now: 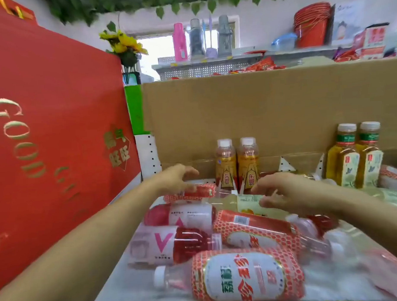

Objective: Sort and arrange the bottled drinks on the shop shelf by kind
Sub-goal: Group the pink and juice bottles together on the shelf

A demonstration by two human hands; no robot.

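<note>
Big red gift box [57, 132] is filling the left side, and a cardboard wall [259, 107] is closing off the back of the shelf [117, 288]. Most bottles on the shelf are lying flat & mixed up. A large red-net bottle [242, 277] is lying nearest the camera, cap to the left. Two pink V bottles [171, 243] are lying behind it, w/ another red-net one [254, 229] slanting beside them. Standing upright vs. the cardboard are an orange pair [248, 166] at centre and a green-tea pair [343, 163] off to the right.

Both forearms are reaching in over the heap. The left hand [178, 175] is hovering w/ fingers loosely curved, holding nothing. The right hand [282, 192] is hovering w/ fingers spread, also holding nothing. Motion blur, so can't tell if either is brushing a bottle.

What the next move is turning on: the back red-net bottle [194, 193] is lying right beneath the left fingers, long axis running left-right, i.e. across the reach. The pale yellow bottle [246, 201] is lying just beside it, below & a bit left of the right fingers, on the same left-right axis. So the left hand is nearer the red-net one and the right hand nearer the pale one. Prob. each grip is needing fingers coming down across the barrel, then tipping the bottle upright to join its kind.
</note>
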